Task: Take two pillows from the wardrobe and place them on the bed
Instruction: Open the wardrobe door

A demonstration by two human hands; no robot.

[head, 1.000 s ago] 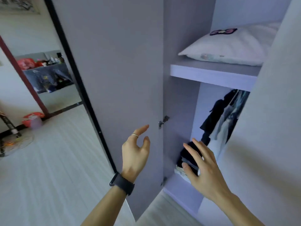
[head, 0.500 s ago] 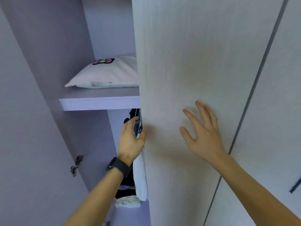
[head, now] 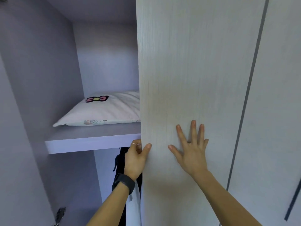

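Our left grip [head: 136,158] curls round the edge of the wardrobe door [head: 187,79], right grip [head: 192,150] spread flat on its face: opening step, we judge, with the pillow [head: 104,111] on the shelf [head: 91,143] at ten o'clock needing that door swung clear.

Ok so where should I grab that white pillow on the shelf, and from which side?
Probably take the pillow by its near left corner, from the front left. It lies flat on the shelf with that corner pointing outward, while its right end is hidden behind the door the left hand grips.
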